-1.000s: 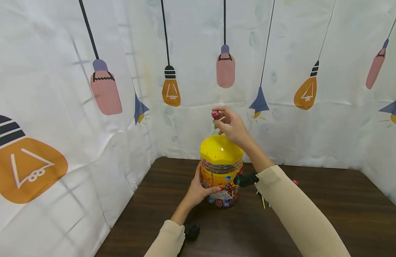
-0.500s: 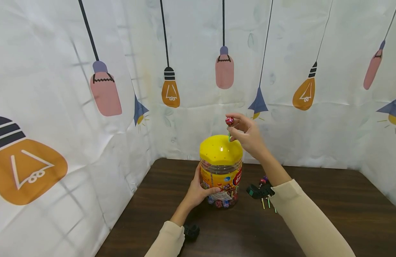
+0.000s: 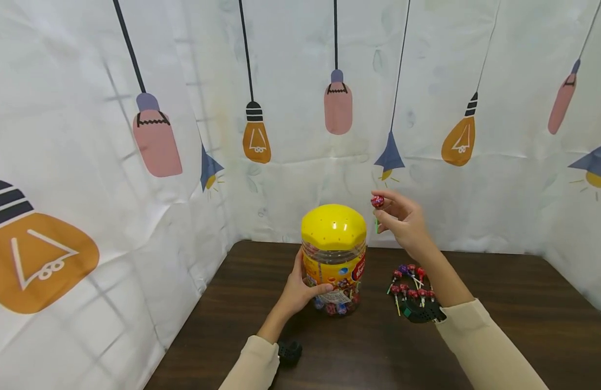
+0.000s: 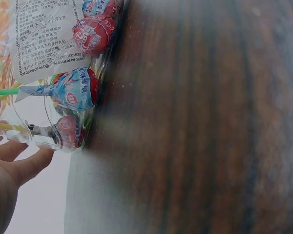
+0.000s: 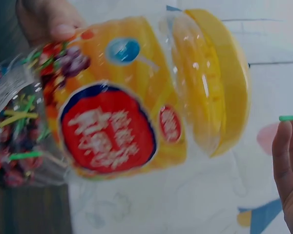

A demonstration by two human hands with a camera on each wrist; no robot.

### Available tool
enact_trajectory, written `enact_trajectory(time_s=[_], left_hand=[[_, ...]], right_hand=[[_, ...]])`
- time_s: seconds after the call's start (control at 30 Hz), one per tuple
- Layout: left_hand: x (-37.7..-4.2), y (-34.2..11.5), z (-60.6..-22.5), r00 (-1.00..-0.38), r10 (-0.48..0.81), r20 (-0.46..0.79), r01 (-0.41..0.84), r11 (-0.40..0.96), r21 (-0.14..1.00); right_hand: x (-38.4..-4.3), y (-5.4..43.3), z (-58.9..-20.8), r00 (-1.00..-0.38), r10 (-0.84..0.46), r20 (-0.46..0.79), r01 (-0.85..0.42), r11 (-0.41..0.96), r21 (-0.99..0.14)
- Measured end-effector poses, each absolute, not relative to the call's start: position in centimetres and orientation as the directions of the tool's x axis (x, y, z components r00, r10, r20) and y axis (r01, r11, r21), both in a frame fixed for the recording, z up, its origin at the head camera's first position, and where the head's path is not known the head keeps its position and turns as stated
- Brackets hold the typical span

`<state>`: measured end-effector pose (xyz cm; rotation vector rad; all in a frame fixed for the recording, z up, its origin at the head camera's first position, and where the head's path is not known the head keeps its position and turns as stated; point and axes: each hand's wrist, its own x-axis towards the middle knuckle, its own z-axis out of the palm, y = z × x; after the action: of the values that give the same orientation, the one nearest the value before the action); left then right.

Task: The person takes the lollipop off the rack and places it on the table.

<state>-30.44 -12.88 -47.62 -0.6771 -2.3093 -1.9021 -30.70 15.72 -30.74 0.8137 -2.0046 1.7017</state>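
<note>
A clear plastic jar [image 3: 333, 271] with a domed yellow lid [image 3: 333, 226] and an orange label stands upright on the table. Lollipops in coloured wrappers [image 4: 76, 90] show through its wall in the left wrist view. My left hand [image 3: 300, 290] grips the jar's left side low down, thumb across the front. Right of the lid and above the table, my right hand [image 3: 403, 221] pinches a red-wrapped lollipop [image 3: 377, 202] with a green stick, head up. In the right wrist view only that stick's end [image 5: 289, 118] shows beside my fingers [image 5: 283, 156].
Several loose lollipops [image 3: 411, 287] lie in rows on the dark wooden table [image 3: 359, 352], right of the jar and partly behind my right wrist. A white curtain [image 3: 291, 189] printed with lamps hangs behind and to the left of the table.
My right hand has moved right and downward with the lollipop, from above the lid to beside it. The lollipops on the table have come into view. My left hand stays on the jar.
</note>
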Motion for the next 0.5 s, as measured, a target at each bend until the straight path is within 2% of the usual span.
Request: enact_trajectory(time_s=[0.27, 0.5], left_hand=[[-30.5, -13.0, -47.6, -0.9, 0.286, 0.33, 0.379, 0.139, 0.915], [-30.4, -13.0, -47.5, -0.908, 0.279, 0.313, 0.363, 0.148, 0.92]], right_hand=[[-29.9, 19.4, -34.2, -0.826, -0.155, 0.541, -0.559, 0.11, -0.822], [-29.3, 23.5, -37.8, -0.884, -0.041, 0.467, -0.466, -0.02, -0.885]])
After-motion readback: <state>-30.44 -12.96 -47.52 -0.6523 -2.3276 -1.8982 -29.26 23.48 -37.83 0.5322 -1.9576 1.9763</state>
